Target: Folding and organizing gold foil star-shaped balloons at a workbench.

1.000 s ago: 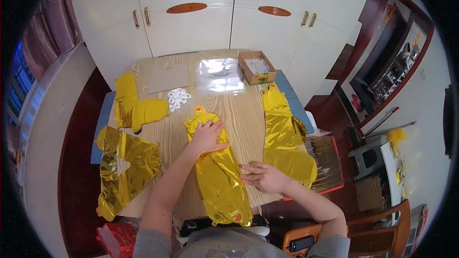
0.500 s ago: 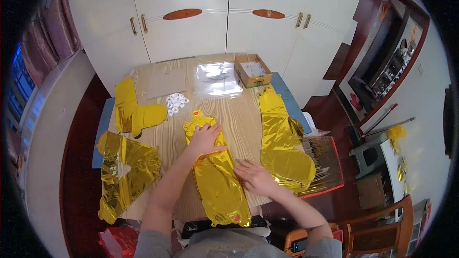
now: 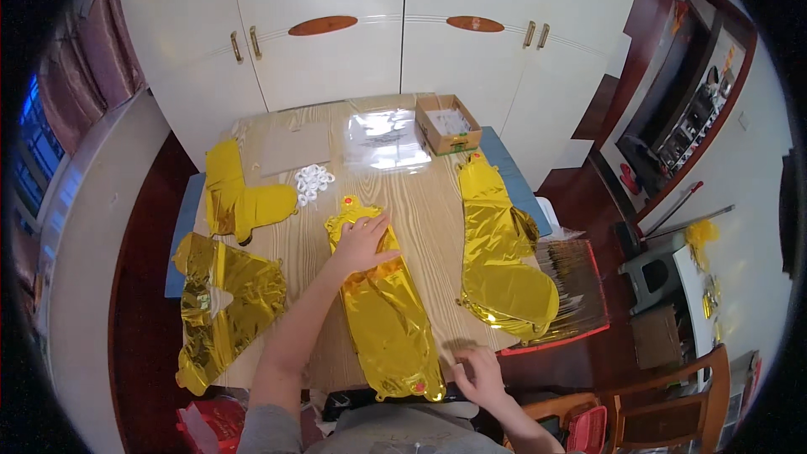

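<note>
A long gold foil balloon (image 3: 388,319), flat and folded lengthwise, lies on the wooden-patterned table (image 3: 420,210) in front of me. Small tabs with red dots mark both its ends. My left hand (image 3: 364,245) lies spread on its upper part, pressing the foil. By the lower right corner of that balloon, my right hand (image 3: 481,374) is held over the table's near edge. Its fingers are loosely bent with the thumb apart, and nothing shows in them. More flat gold foil balloons lie around: a bent one (image 3: 504,252) on the right, a wide one (image 3: 227,303) and an angled one (image 3: 244,197) on the left.
White rings (image 3: 312,183) lie in a small pile beyond the balloon. Farther back are a grey-beige sheet (image 3: 294,150), clear plastic bags (image 3: 382,141) and an open cardboard box (image 3: 450,126). A wooden chair (image 3: 672,395) and a red-edged pack of foil pieces (image 3: 576,286) are at right.
My right hand has moved down and to the right, from the balloon's right edge to near its lower corner. The left hand stays on the foil.
</note>
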